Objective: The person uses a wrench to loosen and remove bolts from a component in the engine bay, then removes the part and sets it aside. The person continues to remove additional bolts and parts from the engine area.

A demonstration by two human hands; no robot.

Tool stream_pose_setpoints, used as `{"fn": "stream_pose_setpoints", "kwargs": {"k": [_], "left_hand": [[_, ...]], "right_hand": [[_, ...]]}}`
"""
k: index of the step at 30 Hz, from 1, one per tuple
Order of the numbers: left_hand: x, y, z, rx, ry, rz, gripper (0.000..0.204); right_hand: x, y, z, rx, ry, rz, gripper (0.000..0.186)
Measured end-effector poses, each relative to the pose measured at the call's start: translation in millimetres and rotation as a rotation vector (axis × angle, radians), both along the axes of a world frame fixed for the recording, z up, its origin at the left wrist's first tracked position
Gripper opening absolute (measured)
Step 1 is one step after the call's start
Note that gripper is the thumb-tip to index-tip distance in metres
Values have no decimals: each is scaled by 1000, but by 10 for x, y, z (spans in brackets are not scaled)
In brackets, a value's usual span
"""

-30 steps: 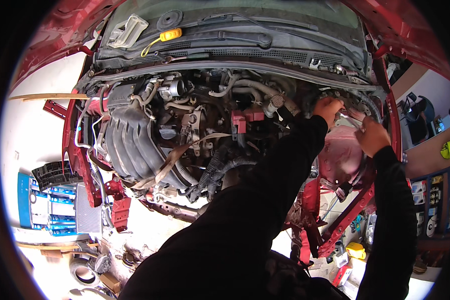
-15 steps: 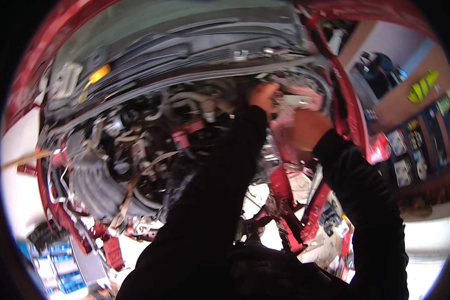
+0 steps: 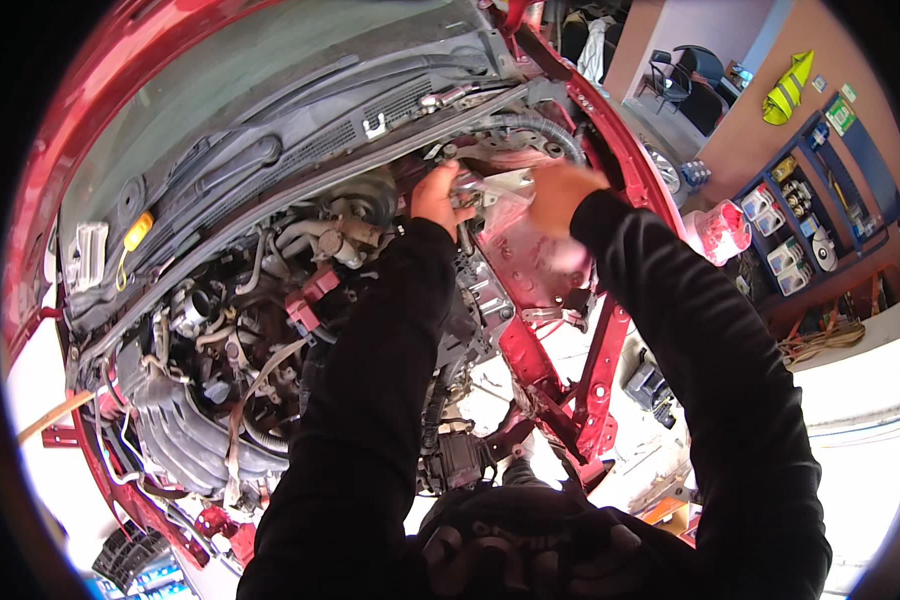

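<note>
Both my hands are in the far right corner of a red car's engine bay. My left hand point(image 3: 436, 200) has its fingers curled round something small and shiny beside the strut area; what it is I cannot make out. Just to its right, my right hand point(image 3: 564, 198) is smeared by motion, so its fingers and anything in them cannot be read. Between the hands lies a pale, flat piece point(image 3: 513, 182) over the red inner fender point(image 3: 530, 250). To the left is the engine point(image 3: 260, 340), with hoses and a pink-red block point(image 3: 313, 297) on it.
A yellow tool point(image 3: 138, 232) with a cord lies on the black cowl point(image 3: 210, 170) under the windshield. Red front frame rails point(image 3: 600, 375) cross the near right. A red-and-white bucket point(image 3: 720, 232) and a blue wall rack point(image 3: 820, 190) with supplies stand beyond the fender.
My view has turned, so the engine bay sits further left and tilts. The right hand has moved farther up, alongside the pale piece. My left hand stays in the same corner.
</note>
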State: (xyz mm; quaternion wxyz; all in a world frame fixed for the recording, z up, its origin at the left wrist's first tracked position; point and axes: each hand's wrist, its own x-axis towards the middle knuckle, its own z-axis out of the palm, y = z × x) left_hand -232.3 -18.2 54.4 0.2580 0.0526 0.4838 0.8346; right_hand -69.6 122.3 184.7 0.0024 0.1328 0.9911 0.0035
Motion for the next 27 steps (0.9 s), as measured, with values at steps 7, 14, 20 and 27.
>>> {"fn": "stream_pose_setpoints", "kwargs": {"k": [7,14,20,27], "left_hand": [[-95,178,-237,-119,391,57,40],[-177,289,-251,45,191,13,34],[-284,97,-345,-560,1115,105,55],[-90,118,-112,15,-4,-38,38]], "right_hand": [[122,-494,-12,-241,-223,257,56],[-108,-228,-108,245,186,-18,36],[26,100,-402,-25,49,355,40],[190,-221,-269,199,101,56,32]]}}
